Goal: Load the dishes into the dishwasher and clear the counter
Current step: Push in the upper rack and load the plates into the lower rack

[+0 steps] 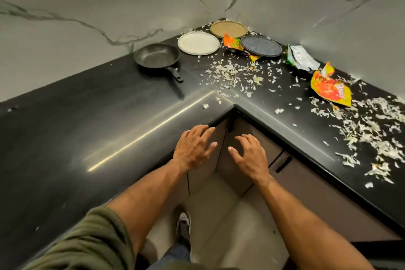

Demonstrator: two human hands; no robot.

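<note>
From the head camera, an L-shaped black worktop point(65, 138) meets grey marble-veined walls, and the dishes sit far back in its corner. A dark non-stick frying pan point(156, 56) stands upright on the left run, its short black handle pointing toward the front edge. Just to its right lies a pale cream plate point(198, 43), then a tan plate with a darker rim point(228, 28) tucked closest to the corner, and a dark blue patterned plate point(261, 46) on the right run.

An orange and green snack wrapper point(233, 44) lies partly under the blue plate's near left edge. A torn green and silver packet point(301, 59) sits further right by the wall, and a crumpled orange and yellow packet point(331, 89) lies nearer the front. Red lettering shows on that last packet, but it is too creased and small to read. Pale shredded scraps point(232, 72) are scattered over the right run, thickest toward the right edge of the view.

Both hands hover in front of the inner corner of the worktop, above the cabinet doors. The left hand point(192, 147) has its fingers spread, its fingertips seemingly at the worktop's edge, holding nothing. The right hand point(249, 155) is likewise spread with relaxed fingers, empty. A green sleeve point(87, 241) covers the left upper arm, and a shoe point(183, 223) shows on the pale floor below.
</note>
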